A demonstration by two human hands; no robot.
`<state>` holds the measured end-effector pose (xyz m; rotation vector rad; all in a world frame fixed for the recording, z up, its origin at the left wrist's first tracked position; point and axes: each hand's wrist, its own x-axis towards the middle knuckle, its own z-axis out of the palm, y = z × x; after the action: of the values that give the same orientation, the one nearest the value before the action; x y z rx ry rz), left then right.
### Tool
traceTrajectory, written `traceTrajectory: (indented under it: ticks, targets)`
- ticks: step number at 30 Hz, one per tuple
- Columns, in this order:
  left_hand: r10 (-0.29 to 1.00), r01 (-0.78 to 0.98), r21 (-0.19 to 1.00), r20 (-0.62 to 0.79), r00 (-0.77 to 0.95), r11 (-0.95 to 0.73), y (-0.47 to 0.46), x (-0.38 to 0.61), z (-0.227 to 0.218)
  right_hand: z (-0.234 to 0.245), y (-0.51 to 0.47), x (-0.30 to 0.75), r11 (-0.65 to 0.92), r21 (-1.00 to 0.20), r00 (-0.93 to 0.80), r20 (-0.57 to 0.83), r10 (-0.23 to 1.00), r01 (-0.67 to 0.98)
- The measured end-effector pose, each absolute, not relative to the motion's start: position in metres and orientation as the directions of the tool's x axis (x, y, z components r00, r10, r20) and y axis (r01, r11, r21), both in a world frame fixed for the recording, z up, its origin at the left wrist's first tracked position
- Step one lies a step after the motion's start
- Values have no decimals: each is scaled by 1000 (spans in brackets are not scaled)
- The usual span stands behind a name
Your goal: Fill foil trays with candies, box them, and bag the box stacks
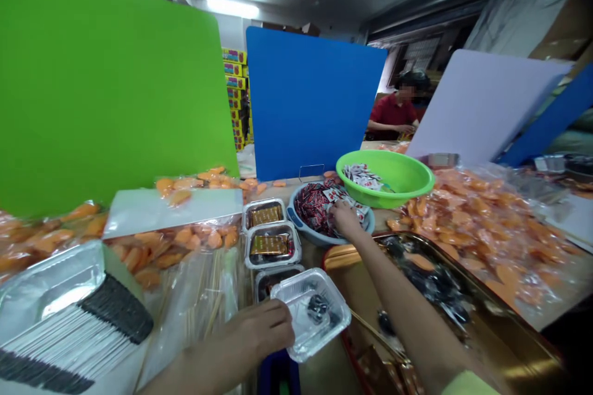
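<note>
My left hand (269, 324) grips the near-left rim of a foil tray (303, 342), held tilted above the table. Inside that tray lies a small black item in clear wrap (317, 308). My right hand (345, 219) reaches into a light blue basin (296, 222) full of small printed sachets (312, 203). Its fingers curl down among the sachets, and their tips are partly hidden. Just beyond the held tray stand filled foil trays (273, 245) in a row, with gold-and-brown packets on top.
A green basin (393, 197) with more sachets overlaps the blue one. Wrapped orange pieces (477, 216) are heaped at right. A gold tray (509, 345) lies under my right forearm. Nested foil trays (115, 296) stand at left. Behind the blue panel (315, 105) sits a person in red (393, 112).
</note>
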<state>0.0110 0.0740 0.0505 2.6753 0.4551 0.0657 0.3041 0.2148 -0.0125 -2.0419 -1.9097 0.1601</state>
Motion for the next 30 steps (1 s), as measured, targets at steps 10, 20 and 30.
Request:
traceTrajectory:
  ticks: [10,20,30]
  targets:
    - [355,281,491,62,933,-825,91,31,43,33,164,295,-29,-673,94,59,994,739]
    - [276,124,464,274,921,-877,89,25,4,-8,231,270,-293,-498,306,-58,950,816]
    - [302,212,526,91,949,-824,81,33,45,53,135,296,-96,-698,114,-20,993,710]
